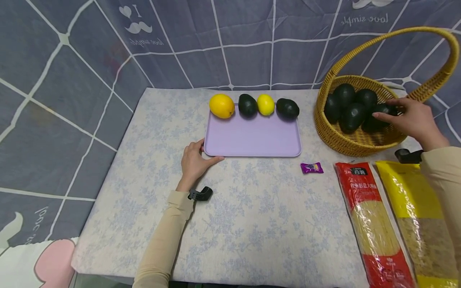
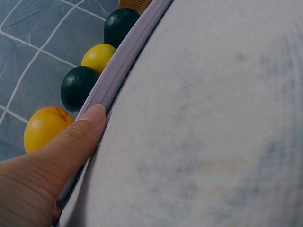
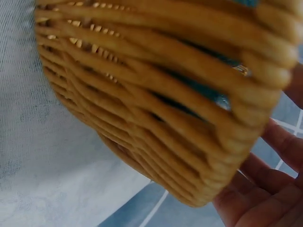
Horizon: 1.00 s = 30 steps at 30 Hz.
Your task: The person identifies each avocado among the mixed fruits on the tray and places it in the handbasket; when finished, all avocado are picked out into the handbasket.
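My left hand (image 1: 192, 162) holds the near left corner of a lilac tray (image 1: 252, 138), its thumb (image 2: 83, 132) pressed along the tray's front edge. Along the far side of the tray, from left to right, sit an orange (image 1: 221, 106), an avocado (image 1: 247, 106), a lemon (image 1: 265, 105) and a second avocado (image 1: 287, 109). Over at the right, my right hand (image 1: 414, 120) reaches into a wicker basket (image 1: 356, 146) and grips a dark avocado (image 1: 376, 120) between thumb and fingers. Basket weave hides that grip in the right wrist view, where only part of the hand (image 3: 265, 189) shows.
Several more avocados (image 1: 353, 116) lie in the basket, under its tall arched handle (image 1: 360, 48). A purple wrapped candy (image 1: 311, 168) is just right of the tray's front corner. Two long packs, one red noodle pack (image 1: 374, 224) and one yellow pack (image 1: 421, 224), lie at the right.
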### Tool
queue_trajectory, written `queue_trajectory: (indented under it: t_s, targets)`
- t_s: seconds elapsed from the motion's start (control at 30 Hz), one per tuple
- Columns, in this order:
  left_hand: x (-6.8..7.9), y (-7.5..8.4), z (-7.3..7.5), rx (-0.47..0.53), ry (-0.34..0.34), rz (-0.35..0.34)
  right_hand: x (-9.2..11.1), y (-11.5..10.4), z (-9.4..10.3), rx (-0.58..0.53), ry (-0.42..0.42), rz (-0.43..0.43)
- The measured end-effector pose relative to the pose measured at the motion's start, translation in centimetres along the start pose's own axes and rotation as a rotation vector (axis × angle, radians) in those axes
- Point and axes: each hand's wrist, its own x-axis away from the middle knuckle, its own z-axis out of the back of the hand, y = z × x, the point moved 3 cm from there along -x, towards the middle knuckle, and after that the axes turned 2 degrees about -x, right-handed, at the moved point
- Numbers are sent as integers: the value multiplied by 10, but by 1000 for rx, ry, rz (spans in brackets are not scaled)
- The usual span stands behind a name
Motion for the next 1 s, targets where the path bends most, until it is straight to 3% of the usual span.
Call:
queue_trajectory:
  t_s: [0.27,0.43,0.63,0.8,1.0]
  targets:
    - [0,1,2,3,4,-3,6,-7,3,-32,-23,-5]
    - [0,1,2,4,5,-1,15,-24,6,-63,-27,31]
    - [0,1,2,5,4,3,28,-53,7,-108,1,146]
    - [0,1,2,6,4,-1,40,-77,7,-220,23,262]
    - [1,1,3,7,-2,-3,51,-107,-5,-313,60,397]
